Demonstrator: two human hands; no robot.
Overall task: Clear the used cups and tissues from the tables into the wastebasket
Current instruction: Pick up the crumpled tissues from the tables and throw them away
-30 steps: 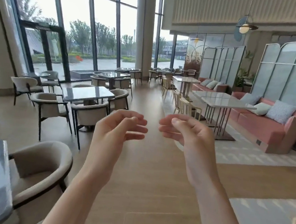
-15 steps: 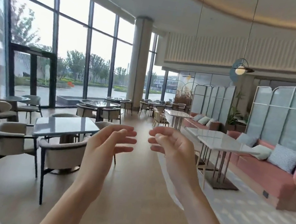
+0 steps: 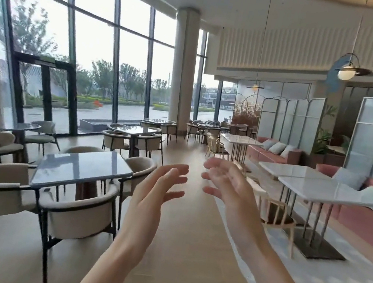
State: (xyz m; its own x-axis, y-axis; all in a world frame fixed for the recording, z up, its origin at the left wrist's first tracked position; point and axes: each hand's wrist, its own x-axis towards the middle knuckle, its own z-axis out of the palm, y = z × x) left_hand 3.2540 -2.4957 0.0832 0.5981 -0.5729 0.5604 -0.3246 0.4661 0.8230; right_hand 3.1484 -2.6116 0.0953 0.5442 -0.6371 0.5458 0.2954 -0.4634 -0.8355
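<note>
My left hand (image 3: 156, 192) and my right hand (image 3: 229, 186) are raised in front of me over the wooden aisle, palms facing each other, fingers spread, both holding nothing. A grey glass-topped table (image 3: 80, 167) stands to the left with bare top. White marble tables (image 3: 319, 187) stand to the right, also bare. No cup, tissue or wastebasket shows in this view.
Beige armchairs (image 3: 78, 212) ring the grey table on the left. A light wooden chair (image 3: 274, 210) and pink sofas (image 3: 363, 216) with cushions sit on the right. The wooden aisle (image 3: 179, 249) runs ahead toward more tables, a column (image 3: 183, 68) and glass doors (image 3: 42, 93).
The view has tilted upward, showing more ceiling and less floor. Both hands have gone from curled fingers to spread, open fingers.
</note>
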